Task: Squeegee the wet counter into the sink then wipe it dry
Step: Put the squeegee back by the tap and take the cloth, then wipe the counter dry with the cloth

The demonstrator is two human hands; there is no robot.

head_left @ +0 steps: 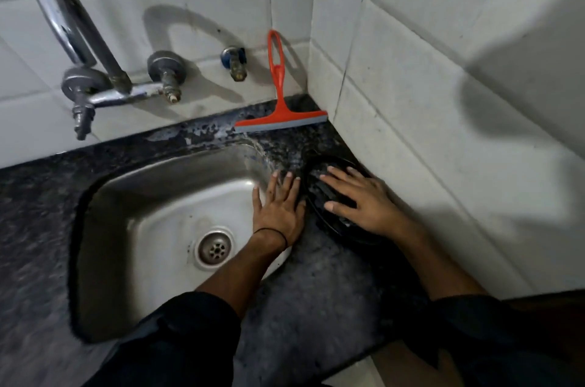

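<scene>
An orange squeegee (280, 108) stands on its blade at the back of the dark speckled counter (316, 301), its handle leaning on the tiled wall. Water lies on the counter beside the blade and runs over the steel sink's (104, 228) back right corner. My left hand (278, 206) lies flat, fingers straight, on the sink's right rim and the counter. My right hand (361, 196) presses with spread fingers on a dark cloth inside a round black dish (316, 215) by the right wall. Neither hand touches the squeegee.
A chrome tap (95, 70) with a curved spout juts from the back wall over the sink, with another valve (235, 62) to its right. White tiled walls (427, 101) close the corner behind and on the right. The sink drain (215, 249) is uncovered.
</scene>
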